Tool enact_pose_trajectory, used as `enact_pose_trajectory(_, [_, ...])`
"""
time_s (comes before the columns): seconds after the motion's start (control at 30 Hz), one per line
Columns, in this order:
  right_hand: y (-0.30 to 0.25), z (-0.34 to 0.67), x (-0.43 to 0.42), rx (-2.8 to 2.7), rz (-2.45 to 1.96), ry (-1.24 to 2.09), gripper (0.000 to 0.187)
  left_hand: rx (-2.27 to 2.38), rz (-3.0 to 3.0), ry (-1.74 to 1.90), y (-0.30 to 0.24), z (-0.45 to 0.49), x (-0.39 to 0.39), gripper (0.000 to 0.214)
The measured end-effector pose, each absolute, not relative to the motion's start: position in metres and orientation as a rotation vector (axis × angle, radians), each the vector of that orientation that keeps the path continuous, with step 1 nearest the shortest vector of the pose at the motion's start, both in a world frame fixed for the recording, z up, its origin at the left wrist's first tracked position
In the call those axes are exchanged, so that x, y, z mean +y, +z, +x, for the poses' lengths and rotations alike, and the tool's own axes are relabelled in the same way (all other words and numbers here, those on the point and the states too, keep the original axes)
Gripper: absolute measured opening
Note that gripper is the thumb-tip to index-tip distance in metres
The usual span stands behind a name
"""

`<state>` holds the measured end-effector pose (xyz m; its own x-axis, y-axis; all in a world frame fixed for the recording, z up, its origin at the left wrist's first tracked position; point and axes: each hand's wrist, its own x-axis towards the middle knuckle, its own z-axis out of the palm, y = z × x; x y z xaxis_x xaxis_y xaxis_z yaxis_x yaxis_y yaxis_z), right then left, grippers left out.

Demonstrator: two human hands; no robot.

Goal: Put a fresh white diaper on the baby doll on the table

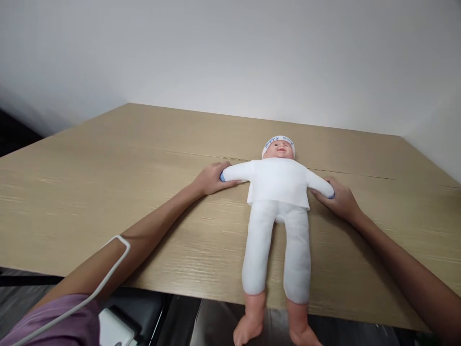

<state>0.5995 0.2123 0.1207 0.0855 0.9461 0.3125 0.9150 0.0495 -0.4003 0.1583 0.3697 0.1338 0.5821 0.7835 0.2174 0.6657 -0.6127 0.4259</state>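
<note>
A baby doll (279,182) in a white top and white trousers lies face up on the wooden table, its head toward the wall. It wears a white headband (271,141) with blue lettering. My left hand (216,179) is closed round the end of the doll's sleeve on the left, where a blue cuff shows. On the other side my right hand (338,197) grips the opposite sleeve end, also blue at its edge. Both doll arms are stretched outward. Its bare feet (252,319) reach past the table's near edge.
The light wood table (108,163) runs back to a pale wall (230,57). A white cable (104,283) crosses my left forearm. Below the near edge are a dark chair (144,307) and a white box-like object (114,329).
</note>
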Motion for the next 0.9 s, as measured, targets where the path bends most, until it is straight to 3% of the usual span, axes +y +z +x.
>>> enact_pose_trajectory(0.33, [0.116, 0.624, 0.315, -1.786, -1.790, -0.122, 0.058, 1.367, 2.609, 0.873, 0.125, 0.185, 0.443, 0.071])
enact_pose_trajectory(0.7, [0.094, 0.649, 0.330, -1.817, -1.756, -0.188, 0.061, 1.391, 2.561, 0.882, 0.121, 0.180, 0.447, 0.053])
enact_pose_trajectory(0.9, [0.080, 0.656, 0.326, -1.652, -1.880, -0.136, 0.094, 1.443, 2.549, 0.854, 0.122, 0.179, 0.436, 0.050])
